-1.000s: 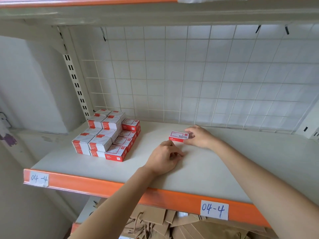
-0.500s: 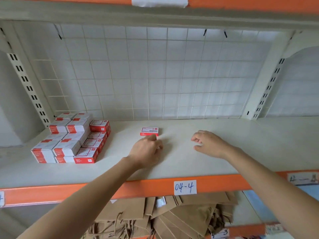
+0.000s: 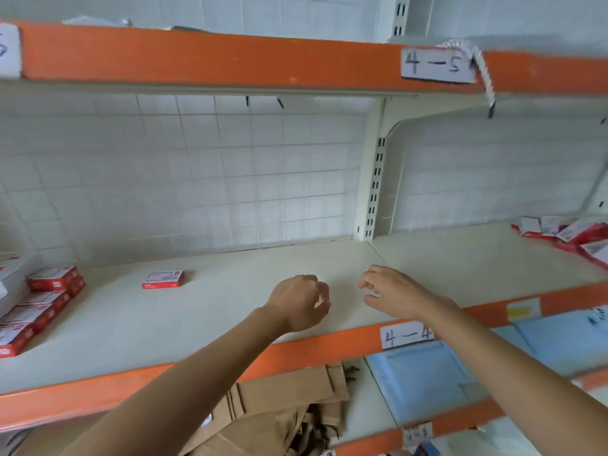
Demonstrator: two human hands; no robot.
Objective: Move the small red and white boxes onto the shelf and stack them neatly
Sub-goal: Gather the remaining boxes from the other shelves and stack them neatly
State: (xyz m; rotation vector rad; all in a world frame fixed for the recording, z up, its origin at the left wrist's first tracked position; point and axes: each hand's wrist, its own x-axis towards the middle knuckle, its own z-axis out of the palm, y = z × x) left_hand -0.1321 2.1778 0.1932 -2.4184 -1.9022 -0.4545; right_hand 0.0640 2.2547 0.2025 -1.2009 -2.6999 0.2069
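One small red and white box [image 3: 163,279] lies flat and alone on the white shelf [image 3: 204,317]. A neat stack of the same boxes [image 3: 39,301] stands at the far left edge of the view. A loose pile of red and white boxes [image 3: 572,233] lies on the neighbouring shelf bay at the far right. My left hand [image 3: 301,302] hovers over the shelf's middle with loosely curled fingers, holding nothing. My right hand [image 3: 391,292] hovers beside it, fingers relaxed and empty. Both hands are well right of the single box.
An orange shelf beam [image 3: 329,348] with a "4-4" label [image 3: 408,334] runs along the front. A white upright post [image 3: 375,179] divides the bays. Brown paper bags [image 3: 286,406] and blue packets [image 3: 424,380] fill the lower shelf. An orange upper beam [image 3: 230,60] hangs overhead.
The view has swung right. My right hand let go of the single box, and both hands have moved rightward away from it, empty.
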